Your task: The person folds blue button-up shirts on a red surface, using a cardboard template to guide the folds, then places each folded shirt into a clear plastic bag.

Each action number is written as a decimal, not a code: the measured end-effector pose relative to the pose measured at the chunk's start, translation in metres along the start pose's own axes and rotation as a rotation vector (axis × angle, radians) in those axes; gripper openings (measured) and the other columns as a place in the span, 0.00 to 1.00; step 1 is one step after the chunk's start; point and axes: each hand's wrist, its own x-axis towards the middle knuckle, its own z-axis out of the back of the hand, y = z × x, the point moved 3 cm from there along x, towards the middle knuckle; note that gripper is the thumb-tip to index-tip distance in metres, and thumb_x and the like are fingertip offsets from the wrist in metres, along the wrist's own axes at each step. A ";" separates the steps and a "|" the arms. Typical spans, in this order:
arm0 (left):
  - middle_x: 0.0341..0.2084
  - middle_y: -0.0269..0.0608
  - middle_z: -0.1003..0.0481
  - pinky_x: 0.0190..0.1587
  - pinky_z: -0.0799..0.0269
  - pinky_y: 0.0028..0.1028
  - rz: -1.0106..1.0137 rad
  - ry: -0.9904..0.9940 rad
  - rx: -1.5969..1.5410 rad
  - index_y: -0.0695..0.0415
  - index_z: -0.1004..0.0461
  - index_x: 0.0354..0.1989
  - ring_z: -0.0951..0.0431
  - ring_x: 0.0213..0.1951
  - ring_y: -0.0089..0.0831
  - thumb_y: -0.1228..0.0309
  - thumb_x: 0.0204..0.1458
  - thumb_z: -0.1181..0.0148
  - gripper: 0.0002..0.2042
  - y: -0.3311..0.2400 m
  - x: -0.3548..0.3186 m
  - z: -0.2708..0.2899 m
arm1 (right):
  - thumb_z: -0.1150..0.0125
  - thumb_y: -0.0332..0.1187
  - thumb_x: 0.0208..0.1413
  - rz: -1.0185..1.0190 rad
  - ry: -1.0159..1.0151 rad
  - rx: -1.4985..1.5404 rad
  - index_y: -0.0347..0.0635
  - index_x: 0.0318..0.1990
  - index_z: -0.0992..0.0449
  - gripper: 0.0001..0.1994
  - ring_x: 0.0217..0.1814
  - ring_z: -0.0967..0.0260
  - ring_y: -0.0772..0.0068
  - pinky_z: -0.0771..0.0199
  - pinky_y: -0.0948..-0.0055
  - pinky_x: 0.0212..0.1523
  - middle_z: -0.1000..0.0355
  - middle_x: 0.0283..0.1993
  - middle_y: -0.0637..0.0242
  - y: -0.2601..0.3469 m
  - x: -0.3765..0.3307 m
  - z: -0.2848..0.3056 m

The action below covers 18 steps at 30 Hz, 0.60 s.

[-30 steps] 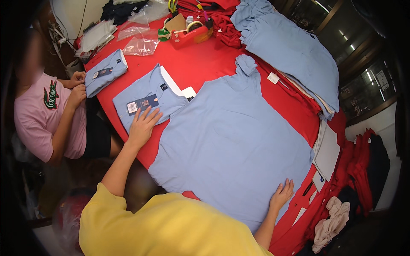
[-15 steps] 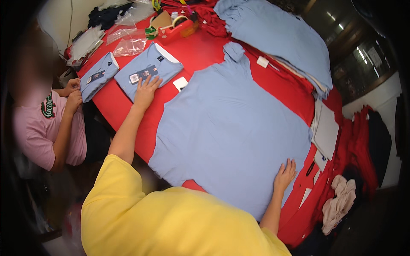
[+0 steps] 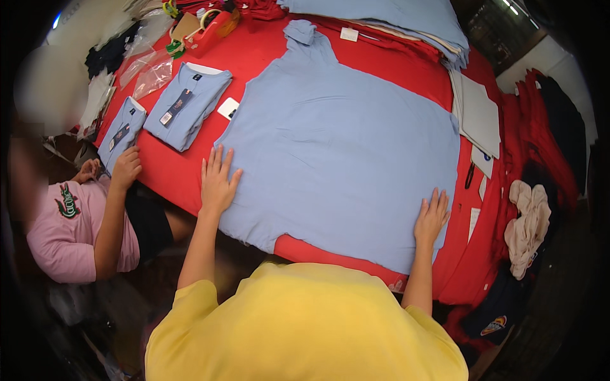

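Note:
A light blue shirt (image 3: 343,146) lies spread flat over the red-covered table (image 3: 254,47), its collar end pointing away from me. My left hand (image 3: 218,181) rests on the shirt's left edge with fingers stretched out. On the right edge of the shirt, my right hand (image 3: 433,218) lies flat, fingers extended. Left of the shirt is a stack of folded blue shirts (image 3: 189,105) with a dark tag on top. A small white card (image 3: 228,108) sits between that stack and the spread shirt.
At the left, a co-worker in a pink shirt (image 3: 86,222) touches another folded blue shirt (image 3: 122,135). Farther back are a red tape dispenser (image 3: 213,33) and clear plastic bags (image 3: 152,73). A blue fabric pile (image 3: 387,19) lies at the back; grey boards (image 3: 476,114) are at the right.
My left hand has left the stack of folded shirts and come down onto the spread shirt's left edge. My right hand stays at its right edge. The view has shifted.

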 end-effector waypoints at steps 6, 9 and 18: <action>0.60 0.53 0.41 0.62 0.47 0.44 0.224 -0.101 -0.209 0.57 0.36 0.60 0.42 0.61 0.49 0.64 0.54 0.43 0.25 0.007 -0.033 0.026 | 0.58 0.40 0.65 -0.047 -0.097 0.153 0.44 0.65 0.42 0.23 0.73 0.58 0.52 0.63 0.47 0.69 0.51 0.70 0.55 -0.039 -0.042 0.036; 0.60 0.54 0.42 0.61 0.46 0.43 0.153 0.034 -0.129 0.57 0.35 0.59 0.42 0.61 0.51 0.62 0.52 0.40 0.26 -0.002 -0.067 0.029 | 0.54 0.37 0.63 -0.161 -0.046 -0.070 0.42 0.64 0.41 0.23 0.73 0.59 0.50 0.61 0.47 0.69 0.52 0.70 0.52 -0.057 -0.096 0.047; 0.63 0.52 0.44 0.65 0.51 0.45 -0.091 0.015 -0.285 0.57 0.36 0.61 0.47 0.65 0.50 0.65 0.53 0.42 0.26 0.009 -0.082 0.026 | 0.46 0.38 0.58 -0.520 -0.210 0.152 0.37 0.46 0.29 0.14 0.47 0.34 0.48 0.35 0.56 0.49 0.32 0.45 0.50 -0.077 -0.152 0.069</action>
